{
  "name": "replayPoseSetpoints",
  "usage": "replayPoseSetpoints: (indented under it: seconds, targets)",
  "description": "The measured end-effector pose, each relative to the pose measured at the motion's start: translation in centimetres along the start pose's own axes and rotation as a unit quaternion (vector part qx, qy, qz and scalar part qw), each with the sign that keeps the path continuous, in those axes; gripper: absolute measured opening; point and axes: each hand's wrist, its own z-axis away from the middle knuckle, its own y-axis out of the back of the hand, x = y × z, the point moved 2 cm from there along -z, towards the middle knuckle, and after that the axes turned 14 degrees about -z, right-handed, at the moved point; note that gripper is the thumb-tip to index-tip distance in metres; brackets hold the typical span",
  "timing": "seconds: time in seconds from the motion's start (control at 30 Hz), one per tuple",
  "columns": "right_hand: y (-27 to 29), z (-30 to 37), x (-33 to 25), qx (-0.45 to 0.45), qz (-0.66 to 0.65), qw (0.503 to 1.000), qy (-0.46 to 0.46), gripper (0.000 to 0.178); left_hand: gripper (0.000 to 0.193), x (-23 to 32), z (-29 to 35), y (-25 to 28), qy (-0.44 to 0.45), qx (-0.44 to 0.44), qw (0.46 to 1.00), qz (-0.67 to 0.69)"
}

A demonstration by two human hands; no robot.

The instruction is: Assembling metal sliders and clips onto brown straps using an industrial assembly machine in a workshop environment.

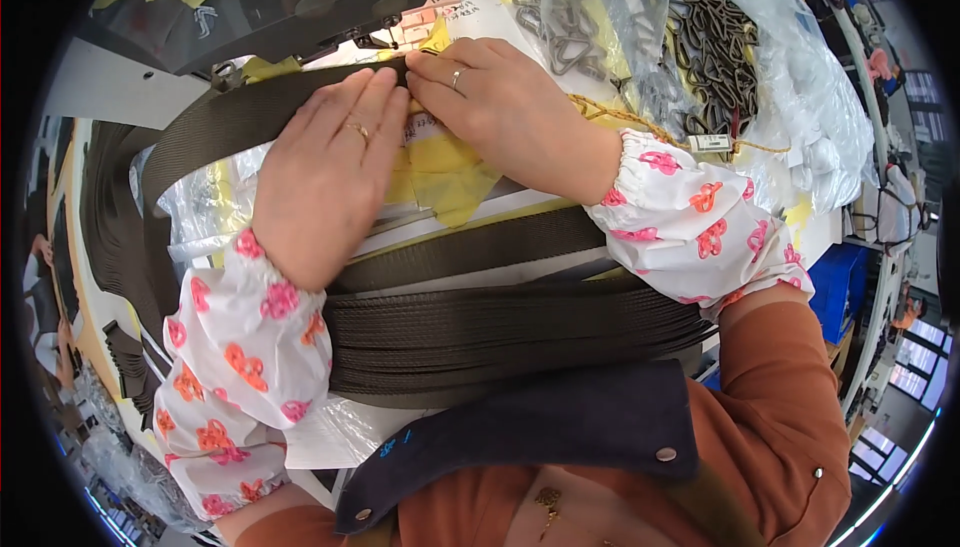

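A dark olive-brown webbing strap (225, 127) curves in from the left and runs under the machine head. My left hand (330, 162) lies over this strap, fingers together and pressed on it, its thumb hidden beneath. My right hand (505, 112) meets the left one at the strap's end, its fingertips closed on the webbing. Just beyond the fingertips is the presser foot area of a black sewing machine (300, 7). A thick stack of folded webbing (510, 337) lies nearer to me, with another strap length (470, 252) behind it.
Clear plastic bags hold dark metal triangular rings (710, 52) at the back right. A braided yellow cord (625, 117) and a small white tag (711, 143) lie beside them. More webbing (115, 207) hangs at the left. A blue bin (838, 287) stands at the right.
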Motion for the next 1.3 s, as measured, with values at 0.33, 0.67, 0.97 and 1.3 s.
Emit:
replayPoseSetpoints:
  seconds: [0.33,0.67,0.97,1.3]
  targets:
    - [-0.2,0.6,0.7,0.018,-0.019,0.998,-0.049,0.021,0.029,-1.9,0.5,-4.4,-0.009,0.037,0.991,0.126]
    - [-0.1,0.0,0.3,0.007,0.019,0.999,-0.040,0.019,0.025,-1.6,0.9,-4.1,0.070,0.011,0.975,0.212]
    - [0.4,-0.3,0.3,-0.023,0.015,0.998,-0.048,0.018,0.019,-1.5,0.8,-4.5,0.172,-0.016,0.948,0.266]
    - [1.0,-0.7,0.6,-0.082,0.048,0.994,-0.061,0.021,0.015,-2.0,0.4,-4.6,0.176,-0.009,0.952,0.252]
